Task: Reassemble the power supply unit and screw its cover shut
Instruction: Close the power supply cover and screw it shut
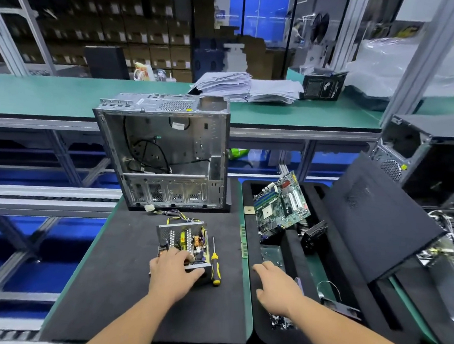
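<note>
The open power supply unit (183,240) lies on the black mat (116,283) with its circuit board and yellow wires exposed. My left hand (173,274) rests on its near edge, fingers over the metal rim. A yellow and black screwdriver (214,267) lies just right of the unit, tip pointing away from me. My right hand (276,290) hovers with fingers apart over the black foam tray (254,315) at the right, holding nothing. Small screws (279,321) lie in the tray below that hand.
An empty computer case (167,154) stands upright behind the unit. A motherboard (281,205) leans in the tray, with a black side panel (375,216) to its right. Green memory sticks (243,239) lie between the mats. Papers (248,89) are stacked on the far shelf.
</note>
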